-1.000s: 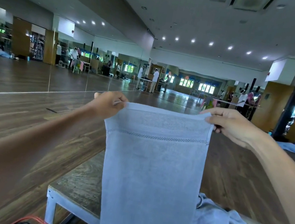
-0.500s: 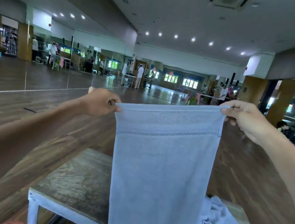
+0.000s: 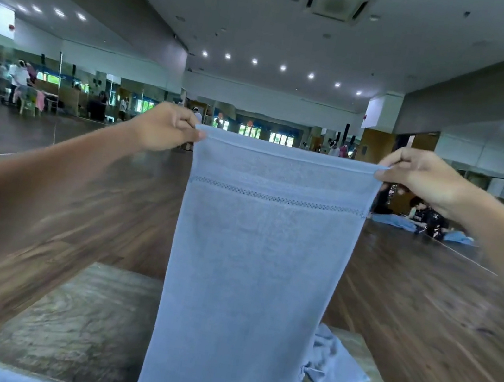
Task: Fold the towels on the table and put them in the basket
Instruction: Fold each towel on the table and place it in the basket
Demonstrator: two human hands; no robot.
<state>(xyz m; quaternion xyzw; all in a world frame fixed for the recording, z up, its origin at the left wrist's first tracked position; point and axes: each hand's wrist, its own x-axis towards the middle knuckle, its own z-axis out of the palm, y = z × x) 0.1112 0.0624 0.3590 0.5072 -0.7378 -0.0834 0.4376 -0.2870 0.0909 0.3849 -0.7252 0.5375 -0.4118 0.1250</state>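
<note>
A light blue towel (image 3: 259, 258) hangs full length in front of me, stretched flat between both hands above the table. My left hand (image 3: 164, 129) pinches its top left corner. My right hand (image 3: 423, 177) pinches its top right corner. The towel's lower end runs out of the frame's bottom edge. Behind it, a second blue towel (image 3: 333, 363) lies crumpled on the worn wooden table (image 3: 74, 328), partly hidden. No basket is in view.
The table stands on a dark wooden floor (image 3: 425, 303) in a large mirrored hall. A person sits on the floor (image 3: 426, 216) at the far right with blue cloths. Other people stand at tables (image 3: 24, 86) far off at the left.
Both hands have raised the towel and pulled its top edge wider and level. The view has tilted upward, and the red-rimmed object at the bottom left has left the frame.
</note>
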